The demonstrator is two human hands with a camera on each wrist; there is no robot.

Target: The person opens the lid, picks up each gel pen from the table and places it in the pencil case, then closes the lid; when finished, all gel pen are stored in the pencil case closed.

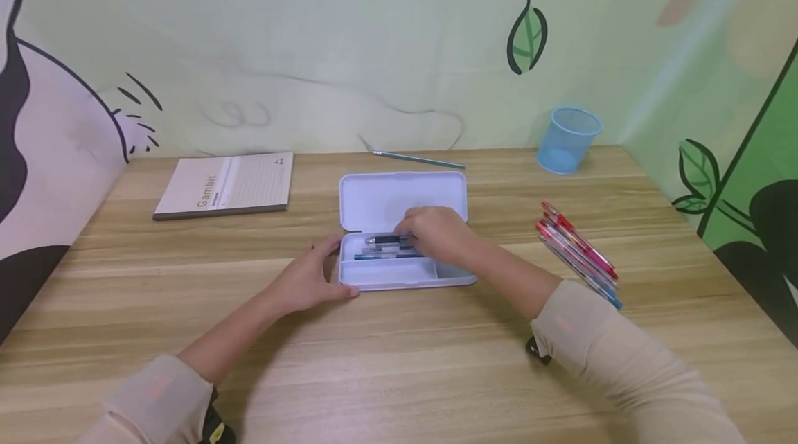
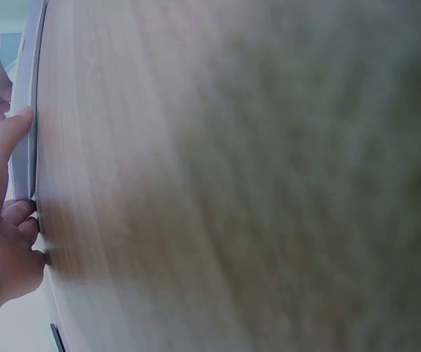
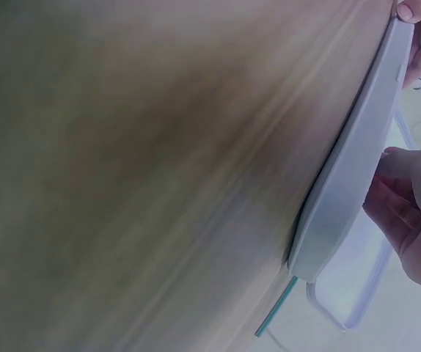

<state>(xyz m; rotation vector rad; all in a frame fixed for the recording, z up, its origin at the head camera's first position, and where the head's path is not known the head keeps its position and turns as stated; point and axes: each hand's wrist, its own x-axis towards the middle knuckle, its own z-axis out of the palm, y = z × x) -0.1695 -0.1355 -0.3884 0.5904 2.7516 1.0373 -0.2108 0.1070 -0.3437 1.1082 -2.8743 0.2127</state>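
A pale lilac pencil case (image 1: 389, 271) lies on the table with its lid (image 1: 399, 194) folded back. My left hand (image 1: 305, 285) grips its left end; in the left wrist view the thumb (image 2: 16, 128) lies along the front edge and the other fingers bend round the corner. Over the long rear compartment, my right hand (image 1: 439, 233) pinches the right end of a clear pen with a black grip (image 1: 379, 240). Below it in that compartment lie a few more pens (image 1: 380, 256). In the right wrist view the fingertips are partly hidden behind the case wall (image 3: 350, 169).
Several red, pink and blue pens (image 1: 580, 250) lie in a bunch on the table at right. Behind them stands a blue mesh cup (image 1: 567, 143). A blue-green pencil (image 1: 420, 159) lies behind the case, and a notebook (image 1: 249, 188) lies at back left.
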